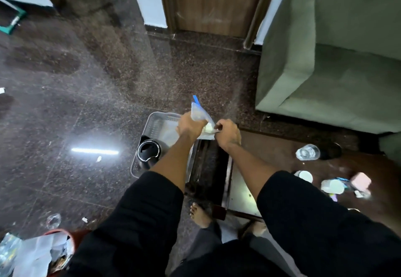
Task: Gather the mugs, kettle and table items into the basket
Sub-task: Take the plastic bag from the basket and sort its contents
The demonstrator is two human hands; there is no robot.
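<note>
The fingers of the left hand [189,125] are wrapped tight around the neck of a clear plastic zip bag with a blue seal strip [200,115], while the fingers of the right hand [227,133] are curled shut on the bag's lower corner, near a pale lump of contents inside it. The two grips sit close together, and the bag stretches between them, its blue strip pointing up and away. This hold is probably meant to keep the contents bunched and the mouth closed while the bag travels. Both hands hang over the far end of a grey perforated plastic basket [156,120] that stands on the dark speckled floor [86,81], so the bag appears about to be lowered in. A black electric kettle with a round lid [148,152] already stands in the basket's near left corner. Both forearms extend forward and down from black sleeves, wrists nearly meeting, the person bending over. On the brown wooden desk [379,168] to the right, well apart from the basket, items remain: a clear plastic bottle lying on its side [308,152], two white cups [332,186] and a pink block [361,180]. The gathering seems partly done.
</note>
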